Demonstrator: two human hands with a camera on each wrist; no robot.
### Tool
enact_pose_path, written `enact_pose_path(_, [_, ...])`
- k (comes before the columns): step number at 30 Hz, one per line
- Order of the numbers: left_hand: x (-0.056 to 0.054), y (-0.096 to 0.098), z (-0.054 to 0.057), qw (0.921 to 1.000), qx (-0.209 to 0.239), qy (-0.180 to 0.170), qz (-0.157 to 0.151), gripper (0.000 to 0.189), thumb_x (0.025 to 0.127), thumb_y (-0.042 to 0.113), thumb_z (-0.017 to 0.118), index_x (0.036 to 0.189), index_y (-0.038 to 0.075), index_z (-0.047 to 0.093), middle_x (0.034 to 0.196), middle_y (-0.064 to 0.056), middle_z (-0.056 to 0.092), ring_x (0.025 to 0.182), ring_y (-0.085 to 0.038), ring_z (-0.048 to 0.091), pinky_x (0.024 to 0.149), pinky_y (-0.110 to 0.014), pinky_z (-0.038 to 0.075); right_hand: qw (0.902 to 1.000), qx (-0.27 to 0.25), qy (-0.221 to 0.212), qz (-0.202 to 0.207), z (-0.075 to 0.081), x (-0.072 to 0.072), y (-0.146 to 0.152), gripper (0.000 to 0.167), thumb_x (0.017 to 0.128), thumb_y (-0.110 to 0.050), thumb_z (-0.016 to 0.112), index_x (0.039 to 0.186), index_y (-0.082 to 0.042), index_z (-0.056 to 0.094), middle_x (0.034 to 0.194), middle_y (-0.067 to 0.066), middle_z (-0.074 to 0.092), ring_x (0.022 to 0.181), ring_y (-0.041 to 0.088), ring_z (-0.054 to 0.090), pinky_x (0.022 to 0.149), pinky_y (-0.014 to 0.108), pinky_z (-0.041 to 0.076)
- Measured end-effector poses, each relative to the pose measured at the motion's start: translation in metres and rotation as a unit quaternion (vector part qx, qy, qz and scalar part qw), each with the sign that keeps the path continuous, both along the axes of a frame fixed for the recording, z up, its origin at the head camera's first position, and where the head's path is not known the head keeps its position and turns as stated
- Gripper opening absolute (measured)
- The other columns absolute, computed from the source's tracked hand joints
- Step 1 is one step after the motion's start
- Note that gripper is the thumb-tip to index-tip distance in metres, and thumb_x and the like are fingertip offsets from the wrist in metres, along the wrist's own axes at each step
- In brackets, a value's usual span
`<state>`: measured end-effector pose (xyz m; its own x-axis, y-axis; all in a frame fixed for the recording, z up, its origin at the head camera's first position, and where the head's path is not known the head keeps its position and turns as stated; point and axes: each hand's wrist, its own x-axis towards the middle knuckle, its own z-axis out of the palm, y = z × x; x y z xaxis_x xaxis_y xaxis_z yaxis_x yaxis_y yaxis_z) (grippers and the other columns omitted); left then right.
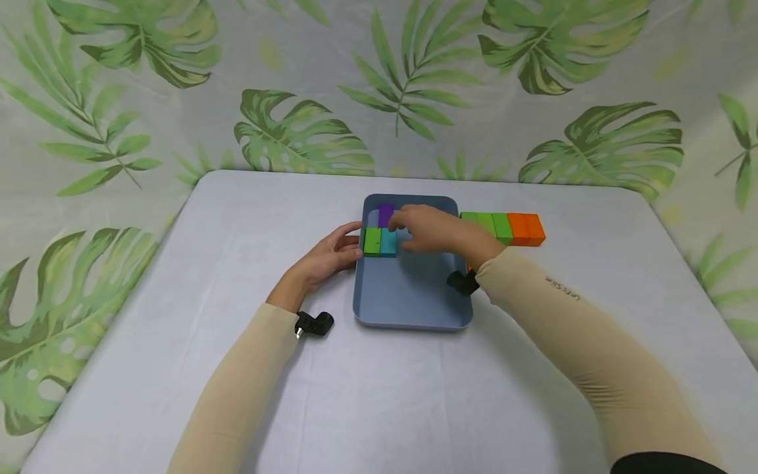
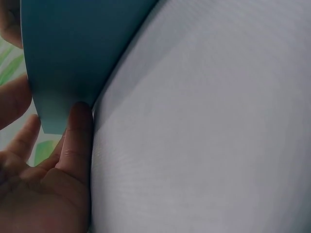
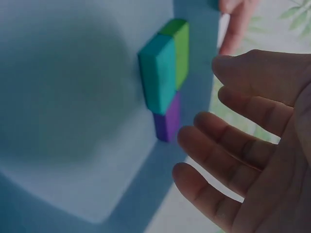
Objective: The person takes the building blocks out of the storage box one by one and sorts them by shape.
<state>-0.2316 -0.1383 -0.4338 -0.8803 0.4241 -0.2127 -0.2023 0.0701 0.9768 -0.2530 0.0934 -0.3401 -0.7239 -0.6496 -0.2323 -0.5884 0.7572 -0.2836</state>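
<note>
A blue-grey tray (image 1: pixel 408 303) lies on the table. In its far left part, a green block (image 1: pixel 372 242) and a teal block (image 1: pixel 387 243) sit side by side, with a purple block (image 1: pixel 385 215) just behind them. My left hand (image 1: pixel 322 262) is at the tray's left side, its fingertips against the outer wall and rim. Over the blocks hovers my right hand (image 1: pixel 429 228), fingers loosely bent. The right wrist view shows nothing in that hand (image 3: pixel 257 131), its fingers apart from the teal block (image 3: pixel 156 73).
Right of the tray stands a row of green blocks (image 1: pixel 485 222) and orange blocks (image 1: pixel 526 229), partly hidden by my right forearm. A bit of orange shows beside the right wrist. White cloth (image 1: pixel 379 388) covers the table, and a leaf-patterned backdrop (image 1: pixel 426 79) hangs behind.
</note>
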Motion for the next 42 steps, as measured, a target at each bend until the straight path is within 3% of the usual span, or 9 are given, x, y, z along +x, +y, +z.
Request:
enact_pose_path(10, [-0.001, -0.001, 0.000, 1.0000, -0.001, -0.001, -0.002, 0.068, 0.099, 0.003, 0.053, 0.159, 0.018, 0.023, 0.157, -0.020, 0.034, 0.146, -0.033, 0.037, 0.119, -0.050, 0.034, 0.9989, 0.029, -0.027, -0.026, -0.030, -0.005, -0.016, 0.066, 0.090, -0.020, 0.071, 0.147, -0.003, 0.043, 0.148, 0.019, 0.048, 0.136, 0.031, 0.049, 0.117, 0.046, 0.038])
enact_pose_path(18, [-0.001, -0.002, 0.000, 1.0000, -0.005, -0.002, 0.001, 0.067, 0.100, 0.004, 0.054, 0.158, 0.020, 0.024, 0.157, -0.019, 0.035, 0.145, -0.032, 0.038, 0.119, -0.050, 0.035, 0.9990, 0.021, 0.002, -0.038, -0.037, -0.006, -0.015, 0.056, 0.088, -0.021, 0.072, 0.137, -0.001, 0.055, 0.138, 0.020, 0.047, 0.114, 0.029, 0.054, 0.105, 0.044, 0.048])
enact_pose_path(26, [-0.003, -0.002, -0.001, 1.0000, -0.004, 0.000, 0.001, 0.067, 0.100, 0.003, 0.053, 0.158, 0.019, 0.024, 0.157, -0.020, 0.035, 0.145, -0.032, 0.037, 0.119, -0.050, 0.034, 0.9992, 0.003, 0.022, -0.033, -0.039, -0.007, -0.013, 0.038, 0.086, -0.016, 0.072, 0.121, 0.000, 0.066, 0.128, 0.018, 0.056, 0.110, 0.028, 0.057, 0.100, 0.043, 0.050])
enact_pose_path(34, [-0.003, -0.002, -0.002, 1.0000, -0.005, 0.000, -0.001, 0.067, 0.100, 0.003, 0.053, 0.158, 0.020, 0.024, 0.157, -0.019, 0.035, 0.145, -0.032, 0.038, 0.118, -0.050, 0.035, 0.9990, -0.006, 0.006, -0.045, -0.049, -0.009, -0.012, 0.042, 0.082, -0.016, 0.079, 0.116, -0.007, 0.058, 0.117, 0.011, 0.057, 0.100, 0.025, 0.054, 0.093, 0.041, 0.051])
enact_pose_path(42, [-0.001, -0.002, -0.003, 1.0000, -0.003, -0.003, -0.001, 0.068, 0.099, 0.004, 0.054, 0.158, 0.020, 0.024, 0.158, -0.019, 0.034, 0.146, -0.032, 0.037, 0.119, -0.051, 0.034, 0.9991, -0.018, 0.005, -0.038, -0.051, -0.012, -0.010, 0.049, 0.081, -0.012, 0.078, 0.124, -0.004, 0.057, 0.124, 0.014, 0.060, 0.108, 0.028, 0.055, 0.102, 0.043, 0.049])
